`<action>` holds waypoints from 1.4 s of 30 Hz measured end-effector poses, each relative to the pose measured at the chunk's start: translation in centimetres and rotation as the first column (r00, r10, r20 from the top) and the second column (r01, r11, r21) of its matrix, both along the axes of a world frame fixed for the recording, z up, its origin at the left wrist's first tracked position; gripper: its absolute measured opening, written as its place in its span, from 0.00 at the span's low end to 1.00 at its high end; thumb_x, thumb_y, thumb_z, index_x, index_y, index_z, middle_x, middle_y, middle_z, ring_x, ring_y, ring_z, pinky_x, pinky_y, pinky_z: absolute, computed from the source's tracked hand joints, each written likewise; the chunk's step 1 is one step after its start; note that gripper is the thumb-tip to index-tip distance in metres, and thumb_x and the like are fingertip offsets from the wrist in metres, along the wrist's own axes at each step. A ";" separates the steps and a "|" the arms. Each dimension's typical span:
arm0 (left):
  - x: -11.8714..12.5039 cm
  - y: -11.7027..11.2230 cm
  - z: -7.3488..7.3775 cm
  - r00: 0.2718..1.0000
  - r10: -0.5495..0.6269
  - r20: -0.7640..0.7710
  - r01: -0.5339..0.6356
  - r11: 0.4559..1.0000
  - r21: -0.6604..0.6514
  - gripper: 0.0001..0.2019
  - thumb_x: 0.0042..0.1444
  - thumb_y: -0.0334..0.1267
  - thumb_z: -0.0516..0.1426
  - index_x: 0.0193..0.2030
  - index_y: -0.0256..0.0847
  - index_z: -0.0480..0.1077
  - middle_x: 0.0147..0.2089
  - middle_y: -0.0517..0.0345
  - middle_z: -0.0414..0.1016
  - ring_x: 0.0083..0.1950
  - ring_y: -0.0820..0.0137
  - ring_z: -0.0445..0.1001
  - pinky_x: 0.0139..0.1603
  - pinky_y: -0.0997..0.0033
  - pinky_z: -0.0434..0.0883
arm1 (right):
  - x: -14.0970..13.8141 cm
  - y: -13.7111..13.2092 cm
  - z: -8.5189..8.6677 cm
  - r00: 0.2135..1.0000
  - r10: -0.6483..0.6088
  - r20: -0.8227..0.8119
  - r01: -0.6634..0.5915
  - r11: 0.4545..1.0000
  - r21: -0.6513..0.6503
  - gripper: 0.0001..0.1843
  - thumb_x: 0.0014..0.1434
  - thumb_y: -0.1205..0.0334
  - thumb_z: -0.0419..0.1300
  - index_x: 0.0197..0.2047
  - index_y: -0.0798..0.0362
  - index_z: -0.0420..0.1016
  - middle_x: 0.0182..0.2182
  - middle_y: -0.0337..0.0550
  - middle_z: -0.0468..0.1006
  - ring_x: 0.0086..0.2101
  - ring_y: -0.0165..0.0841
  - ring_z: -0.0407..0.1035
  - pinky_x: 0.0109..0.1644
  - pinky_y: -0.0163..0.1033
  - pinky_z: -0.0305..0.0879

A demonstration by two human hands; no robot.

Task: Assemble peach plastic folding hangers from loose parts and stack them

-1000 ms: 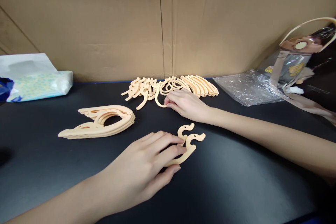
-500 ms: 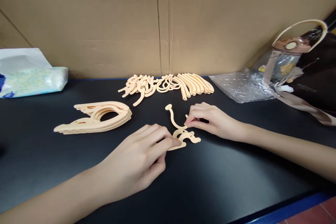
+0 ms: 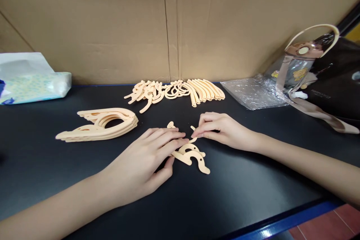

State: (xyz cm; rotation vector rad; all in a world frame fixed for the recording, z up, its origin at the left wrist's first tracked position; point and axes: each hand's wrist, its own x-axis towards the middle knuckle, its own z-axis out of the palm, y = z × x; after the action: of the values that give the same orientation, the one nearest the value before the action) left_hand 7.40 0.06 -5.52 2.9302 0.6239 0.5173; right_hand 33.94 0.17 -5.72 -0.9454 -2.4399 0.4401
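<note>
On the black table (image 3: 239, 187) my left hand (image 3: 146, 163) pinches two flat peach plastic hanger parts (image 3: 194, 155), thumb under and fingers on top. My right hand (image 3: 222, 129) pinches the end of a thin curved peach hook piece (image 3: 180, 135), which lies over those parts and is mostly hidden by my left fingers. Both hands meet at the table's middle.
A row of loose peach hooks and curved pieces (image 3: 177, 92) lies along the cardboard wall. A stack of assembled hanger shapes (image 3: 101, 125) sits at the left. A tissue pack (image 3: 30, 84) is far left; clear plastic wrap (image 3: 253, 92) and a bottle with a strap (image 3: 300, 67) are at the right.
My right hand took a hook piece from the far row and brought it to the parts under my left hand. The left hand turned those parts and now pinches them against the hook.
</note>
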 end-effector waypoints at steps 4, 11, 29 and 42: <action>0.0 0.0 0.0 1.000 0.004 0.024 -0.004 1.000 -0.001 0.18 0.67 0.32 0.49 0.61 0.44 0.65 0.60 0.57 0.72 0.64 0.65 0.64 0.61 0.62 0.62 | 0.0 0.1 -0.1 1.000 0.004 0.000 -0.004 1.000 0.025 0.09 0.67 0.66 0.57 0.44 0.55 0.80 0.34 0.42 0.74 0.36 0.31 0.69 0.42 0.36 0.64; 0.0 -0.2 0.0 0.999 0.018 0.049 -0.017 1.000 -0.010 0.13 0.67 0.32 0.51 0.56 0.44 0.67 0.53 0.57 0.74 0.55 0.66 0.67 0.53 0.65 0.62 | -0.1 0.1 -0.3 1.000 -0.018 0.003 0.018 1.000 0.021 0.11 0.67 0.65 0.58 0.50 0.54 0.77 0.31 0.39 0.72 0.34 0.31 0.66 0.42 0.36 0.62; 0.0 0.1 -0.2 0.997 0.000 0.083 0.005 0.998 -0.064 0.13 0.67 0.31 0.51 0.56 0.44 0.65 0.51 0.60 0.74 0.49 0.67 0.68 0.48 0.66 0.60 | 0.4 1.1 0.4 0.943 -0.316 -0.108 0.322 0.946 0.037 0.11 0.66 0.62 0.57 0.48 0.54 0.76 0.32 0.39 0.76 0.32 0.29 0.69 0.37 0.33 0.65; -0.2 -0.1 -0.1 0.995 -0.006 0.097 0.015 0.996 -0.090 0.12 0.66 0.30 0.51 0.54 0.45 0.66 0.50 0.60 0.74 0.48 0.66 0.68 0.48 0.65 0.61 | 4.8 11.4 4.3 0.536 -0.753 0.380 0.745 0.634 0.206 0.20 0.60 0.55 0.59 0.52 0.57 0.75 0.41 0.49 0.82 0.41 0.45 0.74 0.40 0.44 0.66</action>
State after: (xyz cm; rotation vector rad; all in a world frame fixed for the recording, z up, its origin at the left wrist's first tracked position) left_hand 7.22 0.01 -5.67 2.8026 0.6029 0.6091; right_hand 38.78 11.58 -1.45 -2.1388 -2.0541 -0.1412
